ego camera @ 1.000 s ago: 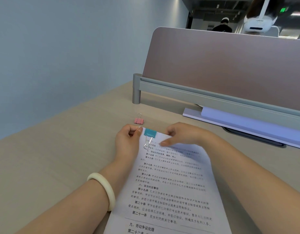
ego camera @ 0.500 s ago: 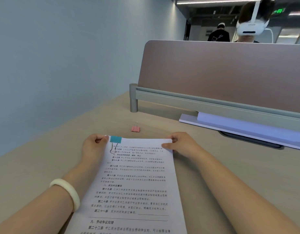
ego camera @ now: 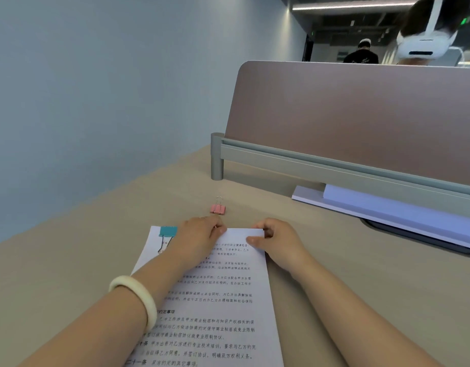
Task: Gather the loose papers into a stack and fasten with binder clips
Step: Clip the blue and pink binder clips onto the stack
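Papers flat on the desk, teal clip on the top left corner.
Got the left hand lying loose over the top edge, fingers stretched toward the pink clip sitting on the desk just past the sheets, can't tell if touching it. Pinching the top right corner with the right hand, thumb on top.

I'm looking in on an office: a pale wood desk backed by a mauve divider screen on a grey rail, printed pages (dense Chinese clauses), a pink binder clip, and a ceiling strip light beyond.
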`<state>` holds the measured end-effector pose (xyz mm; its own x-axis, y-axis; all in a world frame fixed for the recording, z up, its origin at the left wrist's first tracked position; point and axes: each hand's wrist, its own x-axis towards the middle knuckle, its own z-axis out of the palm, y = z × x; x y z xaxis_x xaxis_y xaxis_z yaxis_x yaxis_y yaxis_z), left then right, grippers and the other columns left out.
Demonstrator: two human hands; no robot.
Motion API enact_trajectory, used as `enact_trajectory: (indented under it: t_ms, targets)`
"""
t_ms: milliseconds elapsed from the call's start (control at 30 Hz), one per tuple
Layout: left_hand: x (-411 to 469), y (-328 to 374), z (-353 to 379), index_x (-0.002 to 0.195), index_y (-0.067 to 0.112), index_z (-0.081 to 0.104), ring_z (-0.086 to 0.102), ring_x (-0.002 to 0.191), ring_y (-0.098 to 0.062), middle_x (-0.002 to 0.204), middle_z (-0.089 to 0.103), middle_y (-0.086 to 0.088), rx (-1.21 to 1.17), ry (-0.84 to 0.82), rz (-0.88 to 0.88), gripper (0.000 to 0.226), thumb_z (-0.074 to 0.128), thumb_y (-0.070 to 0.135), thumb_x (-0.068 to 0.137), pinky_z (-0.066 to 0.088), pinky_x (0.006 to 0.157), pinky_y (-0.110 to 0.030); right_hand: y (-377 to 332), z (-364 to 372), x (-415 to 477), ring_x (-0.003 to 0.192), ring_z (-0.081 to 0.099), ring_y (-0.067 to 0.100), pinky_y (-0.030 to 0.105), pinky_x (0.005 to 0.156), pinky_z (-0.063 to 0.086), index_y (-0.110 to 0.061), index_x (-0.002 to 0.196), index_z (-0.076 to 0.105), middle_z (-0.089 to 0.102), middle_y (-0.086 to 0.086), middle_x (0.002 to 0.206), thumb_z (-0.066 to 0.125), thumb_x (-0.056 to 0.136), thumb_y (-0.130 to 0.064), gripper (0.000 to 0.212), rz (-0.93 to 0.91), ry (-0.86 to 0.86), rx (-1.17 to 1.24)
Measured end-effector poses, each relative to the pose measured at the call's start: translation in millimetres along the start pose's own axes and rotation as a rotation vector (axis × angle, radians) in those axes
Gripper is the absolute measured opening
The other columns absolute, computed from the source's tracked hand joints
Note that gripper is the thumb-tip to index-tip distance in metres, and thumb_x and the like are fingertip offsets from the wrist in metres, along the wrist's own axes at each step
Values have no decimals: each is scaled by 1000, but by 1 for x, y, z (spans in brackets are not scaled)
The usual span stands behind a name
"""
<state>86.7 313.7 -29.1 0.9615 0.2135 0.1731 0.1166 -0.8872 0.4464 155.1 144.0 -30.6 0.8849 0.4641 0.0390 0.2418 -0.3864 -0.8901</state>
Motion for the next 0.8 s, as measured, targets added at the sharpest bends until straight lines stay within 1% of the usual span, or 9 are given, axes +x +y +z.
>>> enact_trajectory:
  t_ms: [133,233,400,467,567,633,667,733,800]
  targets:
    - [1,-4,0,69,33,43,47,73,-14,69,52,10,-188,18,-13,30,48,20,95,32,76,-28,-4,-7,11,72,61,13,20,64,47,-16,86,64,68,5,88,68,83,-11,6,61,-119,69]
    - [2,-6,1,63,34,42,44,65,-9,63,49,11,-237,39,-18,35,52,19,93,32,69,-25,-13,-8,34,71,60,9,20,66,46,-10,96,68,68,0,86,65,88,-19,13,80,-104,85]
    - [2,-4,2,63,37,41,54,81,-18,71,54,11,-208,42,-5,36,54,22,93,36,78,-27,-33,14,89,64,54,9,20,63,42,-9,115,64,60,0,98,64,88,-31,35,37,-76,-78]
    - [2,-3,1,63,36,40,56,86,-19,72,54,12,-190,43,-1,36,54,22,93,37,82,-30,-36,30,106,67,55,11,22,66,44,-11,119,62,59,-1,94,67,85,-33,40,11,-105,-147]
    - [3,-2,0,63,35,40,56,87,-20,73,54,11,-177,44,7,35,54,22,92,38,85,-31,-33,52,120,84,60,18,31,82,48,-11,101,71,67,3,92,71,82,-27,24,-87,-30,-269]
    - [2,-2,0,62,35,39,57,88,-20,73,55,11,-175,50,14,36,54,23,92,39,86,-32,-32,56,119,82,65,22,37,82,53,-11,80,72,69,3,82,71,80,-22,12,-118,19,-271]
    - [2,-2,0,62,36,39,58,90,-20,75,57,9,-177,50,19,36,55,23,92,40,87,-32,-33,54,116,77,66,24,39,81,55,-9,73,71,70,3,75,71,80,-20,14,-124,15,-245]
    - [2,-3,0,63,37,39,59,92,-21,80,60,6,-185,50,20,36,55,22,92,41,89,-34,-34,42,107,67,66,21,33,74,55,-7,62,70,70,4,66,71,82,-17,22,-120,0,-172]
    - [1,-3,0,63,37,40,59,92,-21,80,61,6,-197,50,13,36,55,22,92,41,89,-33,-33,25,94,63,60,12,22,69,48,-11,63,66,69,3,68,71,83,-17,22,-67,6,-93]
